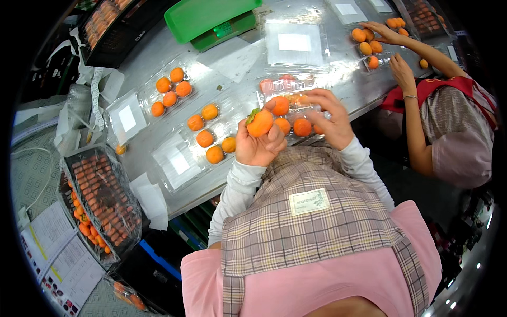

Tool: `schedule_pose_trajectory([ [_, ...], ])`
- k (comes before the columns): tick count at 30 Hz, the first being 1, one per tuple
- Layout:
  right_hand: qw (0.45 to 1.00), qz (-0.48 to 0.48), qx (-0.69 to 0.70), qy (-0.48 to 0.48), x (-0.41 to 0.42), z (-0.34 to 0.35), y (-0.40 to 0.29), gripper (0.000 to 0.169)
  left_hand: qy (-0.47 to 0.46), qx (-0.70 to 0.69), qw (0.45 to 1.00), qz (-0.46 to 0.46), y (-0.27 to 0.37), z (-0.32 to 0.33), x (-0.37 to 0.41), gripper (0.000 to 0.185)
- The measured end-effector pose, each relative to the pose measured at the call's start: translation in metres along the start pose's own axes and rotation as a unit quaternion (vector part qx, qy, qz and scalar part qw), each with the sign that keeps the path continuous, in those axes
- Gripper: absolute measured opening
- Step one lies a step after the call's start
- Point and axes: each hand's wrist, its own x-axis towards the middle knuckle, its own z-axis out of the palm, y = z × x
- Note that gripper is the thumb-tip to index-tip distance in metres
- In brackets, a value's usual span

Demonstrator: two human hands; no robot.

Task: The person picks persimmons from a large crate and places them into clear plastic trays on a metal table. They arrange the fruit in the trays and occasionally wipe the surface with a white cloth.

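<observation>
An orange persimmon (260, 123) with a green calyx rests in my left hand (257, 148), fingers curled around it. My right hand (330, 117) is at the right, fingers spread and bent above a clear plastic clamshell; nothing is plainly held. In that clamshell lie several persimmons (302, 127), some partly hidden by my hands. Just behind, more persimmons (287, 81) show through clear plastic. To the left, an open clamshell holds several persimmons (204, 138), its lid (178, 163) folded out with a white label.
Further left lies another open clamshell with persimmons (169, 99). A green scale (222, 29) and an open clamshell lid (294, 43) are at the back. A plastic-covered crate (103, 194) stands at the left. At right, a co-worker's hands (404, 73) reach among persimmons (365, 48).
</observation>
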Motion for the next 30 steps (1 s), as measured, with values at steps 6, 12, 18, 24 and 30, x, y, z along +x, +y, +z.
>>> schedule_pose_trajectory([
  [6, 0.982, -0.109, -0.062, -0.138, 0.020, 0.027, -0.026, 0.064, -0.042, -0.005, 0.997, -0.066, -0.004, -0.014, 0.006, 0.059],
  [12, 0.968, -0.163, -0.080, -0.175, 0.027, 0.037, -0.027, 0.058, -0.048, 0.037, 0.996, -0.068, -0.008, -0.037, 0.003, 0.055],
  [18, 0.972, -0.156, -0.098, -0.145, 0.021, 0.033, -0.026, 0.054, 0.187, 0.368, 0.903, 0.115, 0.009, -0.015, -0.010, 0.053],
  [24, 0.976, -0.155, -0.094, -0.119, 0.021, 0.037, -0.030, 0.052, 0.108, 0.514, 0.842, 0.125, 0.015, 0.009, -0.022, 0.061],
  [30, 0.966, -0.187, -0.132, -0.119, 0.026, 0.034, -0.028, 0.051, 0.118, 0.433, 0.887, 0.111, 0.008, 0.013, -0.019, 0.055],
])
